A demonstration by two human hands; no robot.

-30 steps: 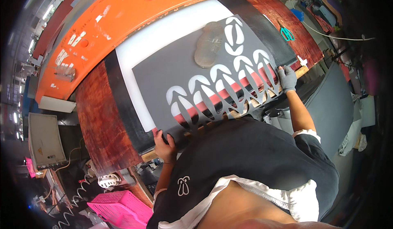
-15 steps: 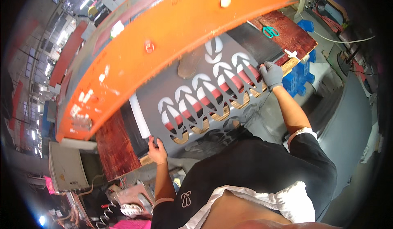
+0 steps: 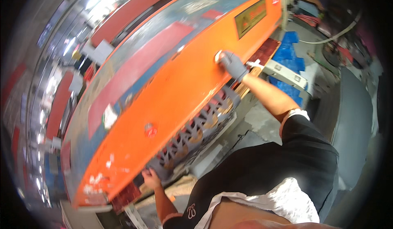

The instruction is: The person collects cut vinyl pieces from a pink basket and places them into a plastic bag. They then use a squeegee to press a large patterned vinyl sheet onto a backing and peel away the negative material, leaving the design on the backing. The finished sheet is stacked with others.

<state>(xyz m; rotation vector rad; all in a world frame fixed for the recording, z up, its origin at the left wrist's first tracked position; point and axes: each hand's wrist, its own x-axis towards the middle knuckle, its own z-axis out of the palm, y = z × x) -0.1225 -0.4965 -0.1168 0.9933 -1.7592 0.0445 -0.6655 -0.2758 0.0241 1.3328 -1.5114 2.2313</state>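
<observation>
My right hand (image 3: 233, 65), in a grey glove, is up at the front of the orange press beam (image 3: 184, 94). Its fingers are bunched at a round white button (image 3: 218, 56), partly covering it. Lower left, my bare left hand (image 3: 151, 179) is closed at the near left corner of a grey sheet (image 3: 166, 171); the fingertips are partly hidden. Rows of pointed openings are cut through this sheet (image 3: 196, 129). Only its near strip shows, for the beam hides the rest.
A red round button (image 3: 150, 131) sits on the beam's left half. Blue plastic crates (image 3: 286, 59) stand beyond the right end, by a pale metal bar (image 3: 284, 73). Large grey sheet material (image 3: 356, 126) hangs at my right. A dark red board (image 3: 126, 197) pokes out lower left.
My right hand has let go of the sheet's right corner and moved up to the white button. The beam now covers most of the sheet. My left hand stays at the left corner.
</observation>
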